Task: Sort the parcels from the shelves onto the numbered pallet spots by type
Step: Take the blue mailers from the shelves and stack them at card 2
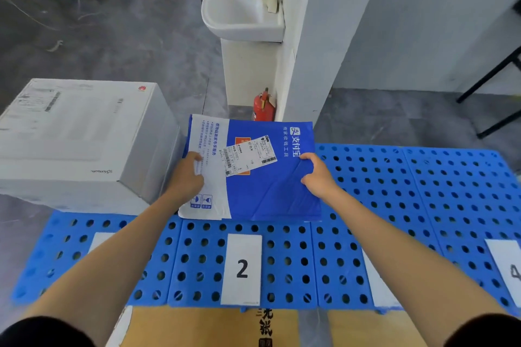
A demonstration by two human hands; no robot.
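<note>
A big white box [76,138] sits left on the blue pallet [423,191], close beside the mailer's left edge. A sink [239,8] and a red extinguisher [263,107] stand behind. Both arms reach forward. The left hand [186,180] grips the blue mailer's [267,183] white edge and the right hand [317,175] pinches its right side. The mailer is beyond label 2 [242,267]; I cannot tell whether it rests there.
</note>
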